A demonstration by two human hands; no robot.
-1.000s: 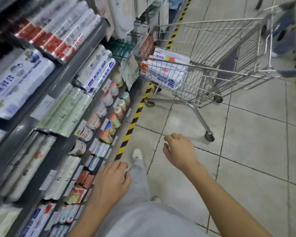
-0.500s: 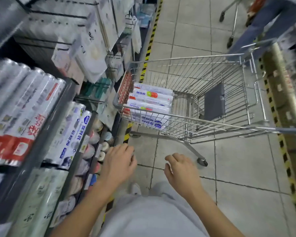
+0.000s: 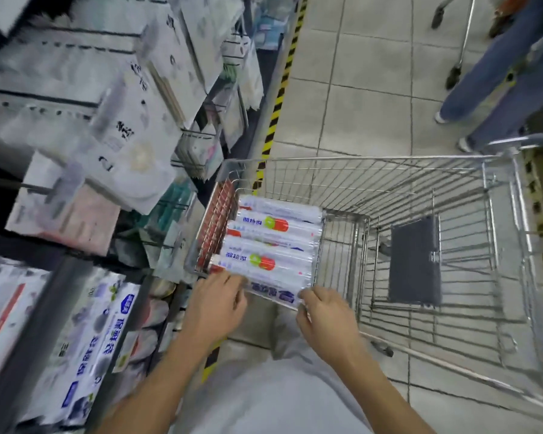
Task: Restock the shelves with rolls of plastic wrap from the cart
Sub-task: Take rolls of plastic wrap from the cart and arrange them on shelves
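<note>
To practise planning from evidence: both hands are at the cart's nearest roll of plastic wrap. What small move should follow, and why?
Probably close both hands on the nearest roll and lift it out of the cart. The left hand and right hand sit at its two ends, it lies closest to the person, and a firm grip is not yet evident.

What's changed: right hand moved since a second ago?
Yes: right hand closed forward on the cart, now gripping the nearest roll of plastic wrap.

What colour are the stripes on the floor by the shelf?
Yellow and black, on the floor tape; the head view shows it.
</note>
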